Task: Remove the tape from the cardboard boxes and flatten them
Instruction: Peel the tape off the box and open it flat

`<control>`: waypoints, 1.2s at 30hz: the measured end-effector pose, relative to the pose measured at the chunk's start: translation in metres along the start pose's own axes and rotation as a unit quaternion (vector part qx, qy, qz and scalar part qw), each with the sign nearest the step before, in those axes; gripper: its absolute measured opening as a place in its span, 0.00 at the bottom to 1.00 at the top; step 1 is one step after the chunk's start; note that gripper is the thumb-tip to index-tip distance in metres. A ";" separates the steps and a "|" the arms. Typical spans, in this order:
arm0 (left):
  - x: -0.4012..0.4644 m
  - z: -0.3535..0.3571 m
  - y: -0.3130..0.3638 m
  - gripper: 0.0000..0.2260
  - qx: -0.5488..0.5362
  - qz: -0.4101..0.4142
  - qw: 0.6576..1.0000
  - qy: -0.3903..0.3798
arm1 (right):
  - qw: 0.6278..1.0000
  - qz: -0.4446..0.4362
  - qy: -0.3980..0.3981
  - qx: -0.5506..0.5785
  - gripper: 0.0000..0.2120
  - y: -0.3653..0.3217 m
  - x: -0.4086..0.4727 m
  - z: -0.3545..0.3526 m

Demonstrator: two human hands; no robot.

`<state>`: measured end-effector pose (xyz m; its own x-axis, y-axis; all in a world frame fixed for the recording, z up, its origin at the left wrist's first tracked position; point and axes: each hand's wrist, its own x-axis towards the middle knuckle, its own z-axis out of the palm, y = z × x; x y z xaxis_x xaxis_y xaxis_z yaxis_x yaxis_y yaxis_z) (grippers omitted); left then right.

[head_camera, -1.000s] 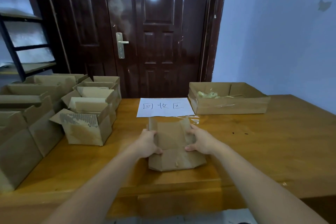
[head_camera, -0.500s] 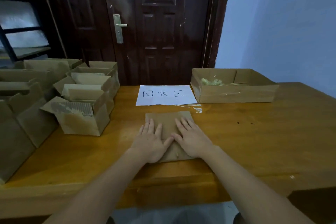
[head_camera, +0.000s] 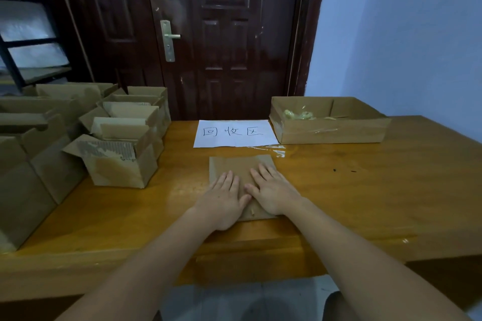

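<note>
A flattened brown cardboard box (head_camera: 241,165) lies on the wooden table (head_camera: 365,190) in front of me, just below a white paper sign (head_camera: 234,133). My left hand (head_camera: 224,197) presses flat on its left half, fingers straight. My right hand (head_camera: 272,191) presses flat on its right half, thumbs nearly touching. A strip of clear tape (head_camera: 271,149) lies on the table beside the sign. Several open, upright cardboard boxes (head_camera: 120,161) stand at the left.
A shallow open cardboard tray (head_camera: 331,130) holding crumpled tape (head_camera: 298,114) stands at the back right. A dark wooden door (head_camera: 221,34) is behind the table. A shelf rack (head_camera: 26,41) stands at far left.
The box went from half-folded between my hands to pressed flat under both palms. Since half a second ago my hands have stayed on it almost unmoved.
</note>
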<state>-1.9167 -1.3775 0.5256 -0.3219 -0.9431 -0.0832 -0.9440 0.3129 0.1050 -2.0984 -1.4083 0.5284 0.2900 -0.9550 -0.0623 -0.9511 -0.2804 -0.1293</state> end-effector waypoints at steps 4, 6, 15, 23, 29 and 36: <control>0.012 0.005 0.018 0.37 -0.023 0.019 1.000 0.003 | 1.000 0.020 -0.004 -0.006 0.34 0.023 -0.007 -0.003; 0.024 0.006 0.033 0.37 -0.030 0.030 0.999 0.003 | 0.999 0.033 -0.002 -0.006 0.34 0.042 -0.011 -0.006; 0.108 -0.013 0.129 0.21 0.101 0.138 0.984 0.043 | 0.965 0.235 0.021 -0.113 0.36 0.129 -0.048 -0.034; 0.123 -0.006 0.139 0.50 -0.035 0.209 0.975 -0.071 | 0.996 0.077 -0.019 -0.034 0.40 0.191 -0.047 -0.056; 0.164 -0.018 0.159 0.37 -0.031 0.193 0.976 -0.099 | 0.985 0.173 -0.009 -0.007 0.46 0.239 -0.039 -0.036; 0.195 0.001 0.172 0.37 0.000 0.177 0.983 -0.048 | 0.986 0.168 -0.002 -0.005 0.48 0.272 -0.012 -0.043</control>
<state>-2.1422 -1.5078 0.5268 -0.6350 -0.7606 -0.1353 -0.7721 0.6187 0.1452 -2.3655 -1.4769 0.5362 -0.0420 -0.9938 -0.1033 -0.9945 0.0515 -0.0912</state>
